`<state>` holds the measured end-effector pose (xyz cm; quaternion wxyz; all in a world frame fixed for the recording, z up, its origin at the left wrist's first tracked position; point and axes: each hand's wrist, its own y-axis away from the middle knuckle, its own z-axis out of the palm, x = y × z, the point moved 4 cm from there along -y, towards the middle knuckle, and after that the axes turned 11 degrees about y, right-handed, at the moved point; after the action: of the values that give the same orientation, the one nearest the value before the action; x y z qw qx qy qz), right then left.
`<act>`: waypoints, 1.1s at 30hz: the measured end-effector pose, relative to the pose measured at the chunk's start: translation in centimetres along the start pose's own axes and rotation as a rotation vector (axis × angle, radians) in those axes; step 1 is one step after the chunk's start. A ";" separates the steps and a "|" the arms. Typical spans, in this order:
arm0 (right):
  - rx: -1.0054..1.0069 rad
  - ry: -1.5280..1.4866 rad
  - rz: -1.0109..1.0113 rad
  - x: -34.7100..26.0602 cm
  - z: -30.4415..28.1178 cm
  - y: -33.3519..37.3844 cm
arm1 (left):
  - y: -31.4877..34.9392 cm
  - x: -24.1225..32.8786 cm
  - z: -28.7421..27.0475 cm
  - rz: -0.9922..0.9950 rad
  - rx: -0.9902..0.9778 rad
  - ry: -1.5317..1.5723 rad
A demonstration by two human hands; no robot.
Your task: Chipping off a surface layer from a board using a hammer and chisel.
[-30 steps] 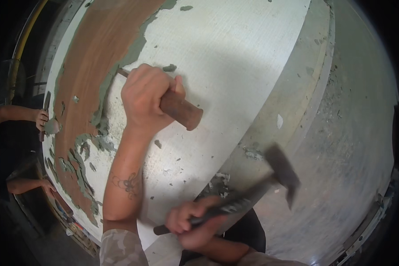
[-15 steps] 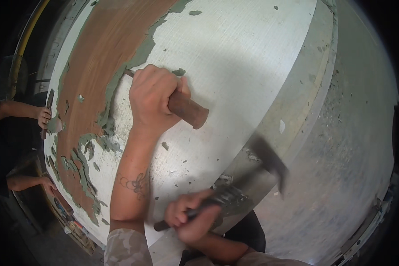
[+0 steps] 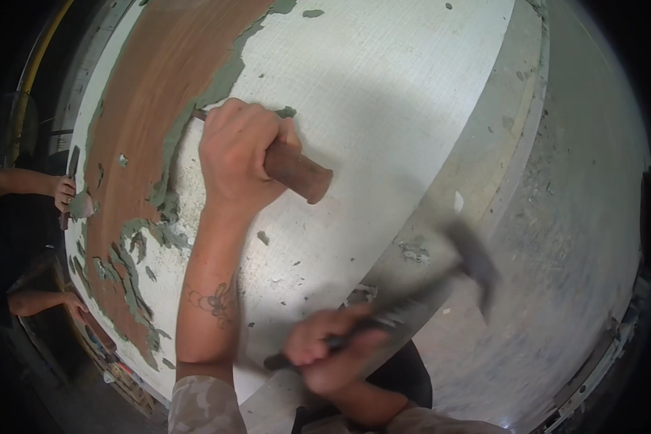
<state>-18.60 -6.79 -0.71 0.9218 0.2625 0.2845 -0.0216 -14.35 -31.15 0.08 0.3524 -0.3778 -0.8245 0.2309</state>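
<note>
My left hand is wrapped round a chisel with a thick brown handle. Its thin shank points left to the ragged edge of a green-grey layer on a white panel; its tip is hard to make out. Lower right, my right hand grips the dark handle of a hammer. The blurred hammer head is out to the right, apart from the chisel. Left of the chisel, a reddish-brown strip runs along the panel, with torn green-grey bits beside it.
At the far left, another person's hand holds a flat-bladed tool at the panel's edge; that person's other hand holds a brown-handled tool. Loose flakes lie on the panel. A greyish, dusty surface lies to the right.
The hammer and my right hand have swung to the right, farther from the chisel. My left hand keeps its grip on the chisel, slightly more to the left in view.
</note>
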 end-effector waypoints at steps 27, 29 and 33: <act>-0.072 -0.064 0.068 0.5 1.1 -0.8 | 0.4 -0.7 -0.7 -0.058 -0.014 -0.023; 0.035 -0.178 -0.031 0.9 1.1 -1.3 | 0.4 -0.6 -0.6 -0.075 -0.029 -0.026; -0.078 0.087 0.231 1.5 0.9 -0.6 | 0.8 -0.9 -0.7 -0.063 0.000 -0.025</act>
<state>-17.01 -7.57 -1.15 0.9144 0.2582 0.2927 0.1071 -13.07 -31.29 -0.31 0.3492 -0.3487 -0.8404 0.2242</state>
